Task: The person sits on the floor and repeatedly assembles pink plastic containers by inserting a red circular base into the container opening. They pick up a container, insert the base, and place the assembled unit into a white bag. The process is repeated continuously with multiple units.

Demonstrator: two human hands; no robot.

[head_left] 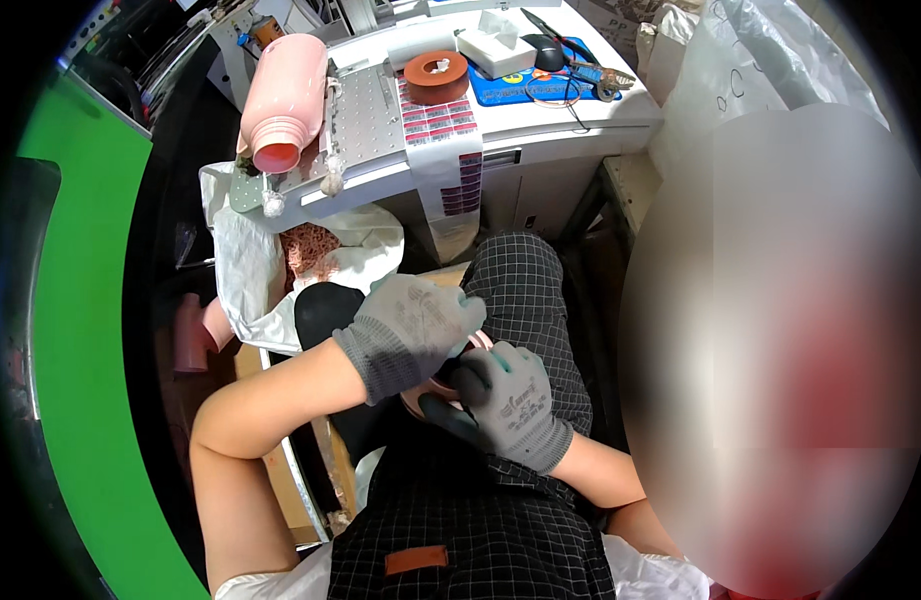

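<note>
We hold a pink ring-shaped part (450,380) over our lap, our gloved left hand (412,325) above it, our gloved right hand (512,400) curled beneath. Ahead, a pink plastic bottle (280,100) lies on the white workbench (540,125) near a brown tape roll (436,76).

the hands (460,365) work low over the lap, hemmed in by the raised knee (515,285) ahead and the white sack (255,270) to the left. above them the counter (540,120) edge overhangs, crowded with a pink bottle (280,100) and a tape roll (436,76).
</note>
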